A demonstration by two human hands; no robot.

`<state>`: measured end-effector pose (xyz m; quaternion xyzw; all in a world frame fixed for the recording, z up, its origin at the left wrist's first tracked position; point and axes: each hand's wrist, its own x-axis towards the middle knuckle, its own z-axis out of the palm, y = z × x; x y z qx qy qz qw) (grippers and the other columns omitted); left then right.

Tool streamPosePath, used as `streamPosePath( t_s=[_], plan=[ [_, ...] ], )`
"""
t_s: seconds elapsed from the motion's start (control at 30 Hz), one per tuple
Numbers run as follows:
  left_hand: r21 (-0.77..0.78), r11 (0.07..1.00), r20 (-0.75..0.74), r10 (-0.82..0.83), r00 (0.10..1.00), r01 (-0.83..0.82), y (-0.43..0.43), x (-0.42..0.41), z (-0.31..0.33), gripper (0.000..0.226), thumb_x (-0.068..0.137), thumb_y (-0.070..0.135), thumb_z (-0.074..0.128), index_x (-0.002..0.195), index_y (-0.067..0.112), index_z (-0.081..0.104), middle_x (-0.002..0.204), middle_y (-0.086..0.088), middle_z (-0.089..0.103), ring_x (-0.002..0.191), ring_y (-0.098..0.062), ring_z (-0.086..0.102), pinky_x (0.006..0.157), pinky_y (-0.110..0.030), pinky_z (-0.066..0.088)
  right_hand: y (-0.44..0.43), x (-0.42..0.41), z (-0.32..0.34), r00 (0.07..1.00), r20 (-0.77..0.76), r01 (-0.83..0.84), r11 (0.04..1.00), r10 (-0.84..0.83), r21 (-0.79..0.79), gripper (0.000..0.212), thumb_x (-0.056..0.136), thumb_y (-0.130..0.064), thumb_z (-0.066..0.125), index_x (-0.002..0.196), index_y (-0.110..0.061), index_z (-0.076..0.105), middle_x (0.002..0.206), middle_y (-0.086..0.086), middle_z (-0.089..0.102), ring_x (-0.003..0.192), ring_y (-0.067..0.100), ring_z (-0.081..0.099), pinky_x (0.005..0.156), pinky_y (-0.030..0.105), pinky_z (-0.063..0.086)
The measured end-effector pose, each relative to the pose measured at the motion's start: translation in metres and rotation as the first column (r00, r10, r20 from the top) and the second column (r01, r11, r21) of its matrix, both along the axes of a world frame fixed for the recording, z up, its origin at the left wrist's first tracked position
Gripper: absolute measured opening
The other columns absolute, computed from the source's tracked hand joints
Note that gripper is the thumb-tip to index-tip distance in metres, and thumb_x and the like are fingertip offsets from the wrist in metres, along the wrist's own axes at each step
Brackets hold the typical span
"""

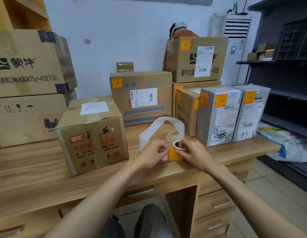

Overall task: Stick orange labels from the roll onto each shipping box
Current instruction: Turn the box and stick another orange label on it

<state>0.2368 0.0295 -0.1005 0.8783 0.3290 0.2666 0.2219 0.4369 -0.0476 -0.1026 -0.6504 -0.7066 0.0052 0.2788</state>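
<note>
The label roll [178, 145] is held just above the front edge of the wooden desk [37, 169], between both hands and near the middle of the view. Its cardboard core faces up, and one orange label [173, 155] hangs from it towards the camera. The left hand [151, 152] has its fingers curled, thumb and forefinger pinching the left edge of that label. The right hand [193, 152] grips the roll itself, fingers bent round its right side with the thumb on the label's right edge. A long strip of white backing paper [163, 127] loops away from the roll and lies curled on the desk behind the hands.

Just left of the hands stands a brown carton [92, 134] with red print and a white sheet taped on top — no orange sticker shows on the faces in view. Behind the backing paper sits a blue-printed box [140, 100] carrying an orange sticker at its upper left corner and a white shipping slip. To the right, a stacked top box [197, 60] also bears an orange sticker, and below it a small brown box [187, 110] and two grey boxes [218, 117] [250, 112] stand side by side, each labelled orange.

Two large cartons [29, 66] are stacked at the far left. Behind the boxes a person in an orange top [181, 32] is partly hidden — only head and shoulder show. Dark shelving [286, 69] lines the right wall.
</note>
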Motion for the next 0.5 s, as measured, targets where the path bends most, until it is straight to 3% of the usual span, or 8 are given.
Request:
streamPosePath(
  t_s=[0.13,0.23,0.3,0.4,0.5],
  plan=[
    [-0.021,0.999,0.001,-0.030,1.000,0.030,-0.002,-0.002,0.000,0.009,0.099,0.021,0.064,0.102,0.024,0.072,0.102,0.008,0.060,0.091,-0.006,0.057,0.080,-0.019,0.047,0.005,0.000,-0.001,1.000,-0.009,0.013,1.000,-0.013,0.013,0.022,0.089,-0.038,0.069,0.091,-0.025,0.052,0.089,-0.006,0.061,0.080,0.018,0.058,0.063,0.035,0.042],
    [-0.067,0.997,0.044,-0.032,0.998,0.035,-0.004,-0.004,-0.001,0.010,0.099,0.020,0.064,0.102,0.022,0.073,0.103,0.006,0.060,0.093,-0.009,0.059,0.078,-0.028,0.058,-0.001,-0.003,-0.004,0.997,0.074,-0.017,0.993,0.008,0.114,0.024,0.089,-0.036,0.068,0.101,-0.024,0.051,0.112,-0.008,0.052,0.086,0.015,0.059,0.066,0.035,0.050],
    [-0.098,0.994,0.086,-0.038,0.996,0.047,-0.006,-0.004,-0.001,0.010,0.099,0.016,0.064,0.099,0.022,0.072,0.102,0.005,0.059,0.090,-0.011,0.061,0.069,-0.024,0.059,-0.011,-0.009,-0.006,0.990,0.137,-0.019,0.974,-0.012,0.224,0.026,0.090,-0.036,0.066,0.103,-0.023,0.049,0.117,-0.009,0.044,0.078,0.013,0.059,0.058,0.034,0.053],
    [-0.121,0.991,0.113,-0.043,0.993,0.056,-0.007,-0.003,-0.001,0.009,0.099,0.013,0.064,0.098,0.018,0.071,0.103,0.001,0.058,0.087,-0.014,0.062,0.065,-0.027,0.061,-0.024,-0.019,-0.007,0.989,0.143,-0.007,0.953,-0.038,0.303,0.023,0.090,-0.035,0.065,0.092,-0.024,0.046,0.097,-0.011,0.043,0.062,0.011,0.052,0.047,0.030,0.046],
    [-0.124,0.989,0.116,-0.061,0.991,0.075,-0.007,-0.002,-0.001,0.011,0.098,0.012,0.064,0.096,0.019,0.073,0.103,-0.002,0.060,0.088,-0.017,0.064,0.066,-0.033,0.062,-0.027,-0.028,-0.008,0.994,0.113,-0.026,0.984,0.006,0.177,0.020,0.090,-0.038,0.064,0.084,-0.025,0.050,0.082,-0.012,0.048,0.065,0.010,0.050,0.056,0.031,0.044]
  ],
)
